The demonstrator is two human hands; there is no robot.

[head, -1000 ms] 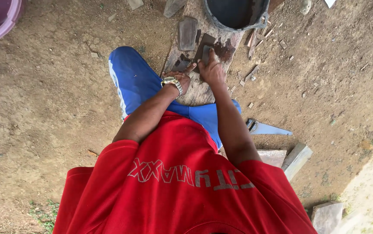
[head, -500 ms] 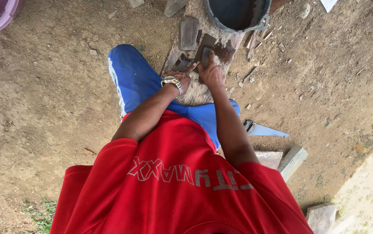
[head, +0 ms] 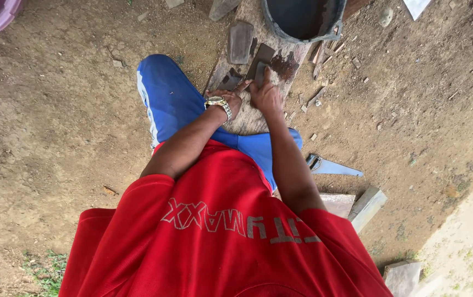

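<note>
A bucket (head: 304, 19) was set at the plank's (head: 247, 118) far end; a saw (head: 332, 166) was laid right of it.

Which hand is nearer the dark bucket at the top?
Right. The right hand presses a dark flat piece on the plank just below the bucket; the left hand sits farther back and left.

A worn wooden plank (head: 247, 118) lies on bare dirt ground (head: 60, 126). On the plank, just below the dark bucket (head: 302, 19), rest flat grey stones (head: 240, 41). Right of the plank, a saw blade (head: 332, 166) lies on the ground.
</note>
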